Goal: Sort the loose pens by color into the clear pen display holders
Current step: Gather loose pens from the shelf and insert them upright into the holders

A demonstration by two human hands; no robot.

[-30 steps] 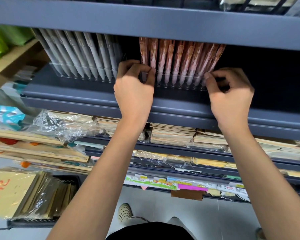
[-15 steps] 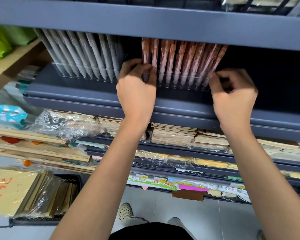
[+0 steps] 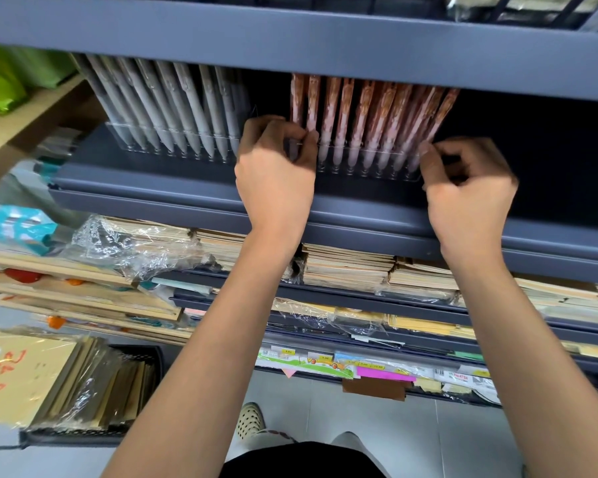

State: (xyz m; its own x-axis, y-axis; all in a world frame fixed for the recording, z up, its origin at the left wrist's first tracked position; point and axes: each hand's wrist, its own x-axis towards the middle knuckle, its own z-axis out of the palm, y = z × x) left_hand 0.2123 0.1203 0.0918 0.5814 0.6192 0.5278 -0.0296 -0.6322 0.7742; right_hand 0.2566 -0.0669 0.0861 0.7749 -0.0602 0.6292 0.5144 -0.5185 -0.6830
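Pinching thumb against forefinger, the left grip [image 3: 277, 174] is clamping onto the left end of the pink-pen holder [image 3: 370, 169], a clear tray sitting just above the centre of the frame. Whether the leftmost pen is also being caught in that pinch cannot be told. The right grip [image 3: 470, 191] is curling its fingers inward, with the thumb pressing at the holder's right end. The holder is therefore lying directly between the two grips and touching both.

The pink pens [image 3: 372, 122] are standing in it, tips down, in a close row. They are leaning to the right, and their tops are disappearing behind the front edge of the upper shelf [image 3: 290, 39].

Just left of the left grip, the grey pens [image 3: 173, 105] are filling a second clear holder [image 3: 173, 148] and leaning the other way, towards the upper left. Both holders are resting on the dark grey shelf [image 3: 187, 198] that is running across the middle of the frame.

Below it, stacks of notebooks [image 3: 349, 267] are lying on lower shelves, some under crinkled plastic wrap [image 3: 132, 243]. At the lower left, wrapped yellow paper packs [image 3: 25, 374] are leaning in a black basket [image 3: 83, 436]. At the bottom centre a shoe [image 3: 251, 420] is showing on the pale floor [image 3: 325, 408].
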